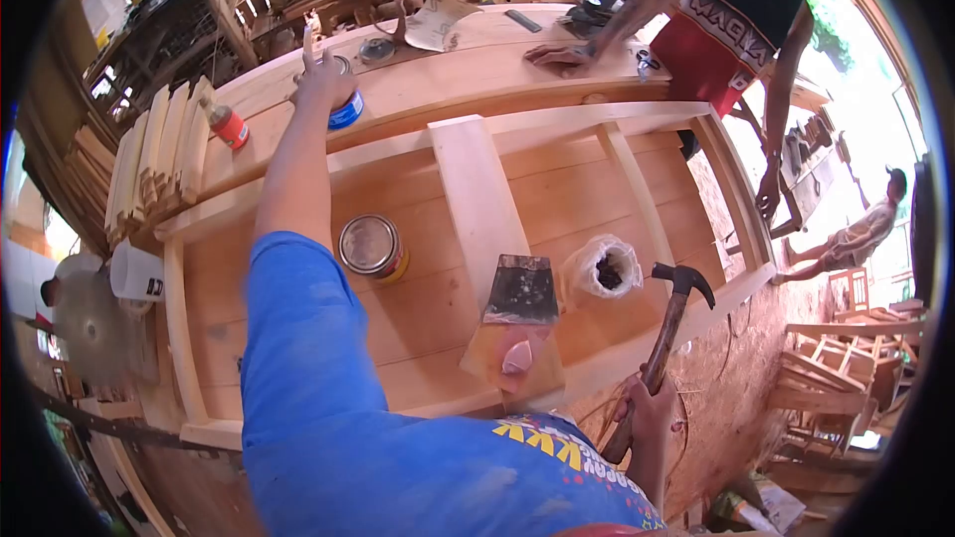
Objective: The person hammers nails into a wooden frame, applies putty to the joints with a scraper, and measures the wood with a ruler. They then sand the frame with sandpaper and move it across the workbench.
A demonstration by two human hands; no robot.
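Grips a hammer (665, 343) by its handle in the right hand (652, 406), clamped round it, with the metal head upward in front of the wooden frame (184, 328). Reaches across the frame with the left hand (319, 82) to a blue can (346, 112) on the long bench (448, 85) beyond. Cannot tell that hand's hold: clamped on the can or apart from it. Has a lidded can (370, 246) inside the frame, left of the wide crosspiece (480, 184), and a white plastic bag (628, 265) with dark contents to the right of it. Has also, at the crosspiece's near end, a flat board (523, 306) with a dark end and a pink lump (517, 357) on it. Faces, on the bench, a red bottle (230, 127) left of the blue can and, farther right, another person's hand (560, 59) resting on the wood.
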